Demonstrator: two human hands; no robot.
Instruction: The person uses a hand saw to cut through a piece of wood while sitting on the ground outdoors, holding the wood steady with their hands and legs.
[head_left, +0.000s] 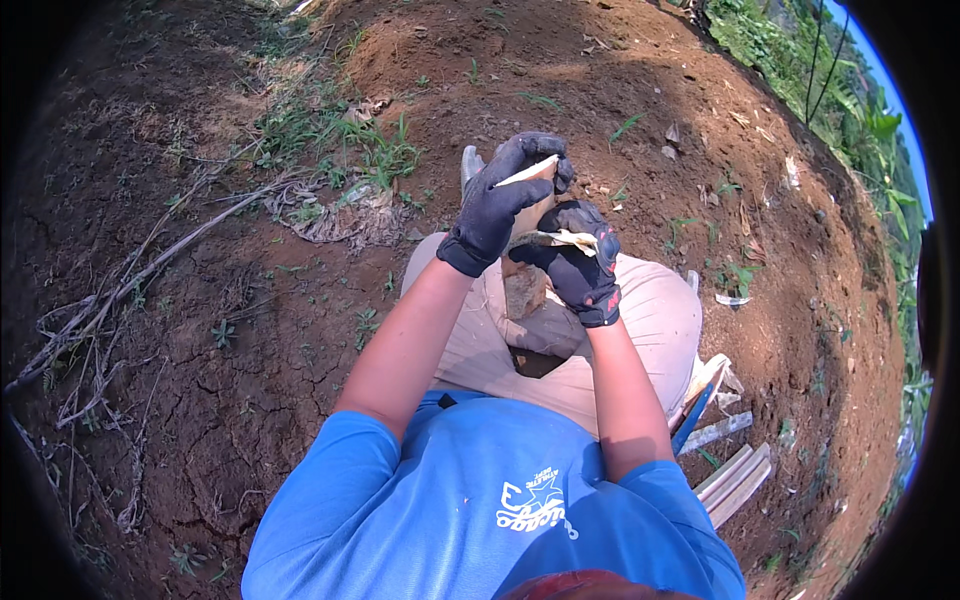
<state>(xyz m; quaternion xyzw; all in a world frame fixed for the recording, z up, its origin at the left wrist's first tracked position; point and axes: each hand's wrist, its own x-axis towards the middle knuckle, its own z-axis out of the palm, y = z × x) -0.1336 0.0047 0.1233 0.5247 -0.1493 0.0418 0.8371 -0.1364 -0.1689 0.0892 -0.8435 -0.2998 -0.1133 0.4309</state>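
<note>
Both gloved hands close around a brown woody chunk (527, 245) above the knees: left hand (497, 205) wraps its top, right hand (578, 262) apparently pinches a pale peeled strip (556, 238), forearms raised.

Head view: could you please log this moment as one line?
left hand: grips brown chunk | right hand: holds pale peeled strip | setting: bare soil

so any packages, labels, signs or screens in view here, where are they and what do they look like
No packages, signs or screens.
Shirt print: white emblem with lettering on the blue shirt's chest, bottom centre.
Glove patch: small red and white mark on the cuff of the black glove on the right hand.
</note>
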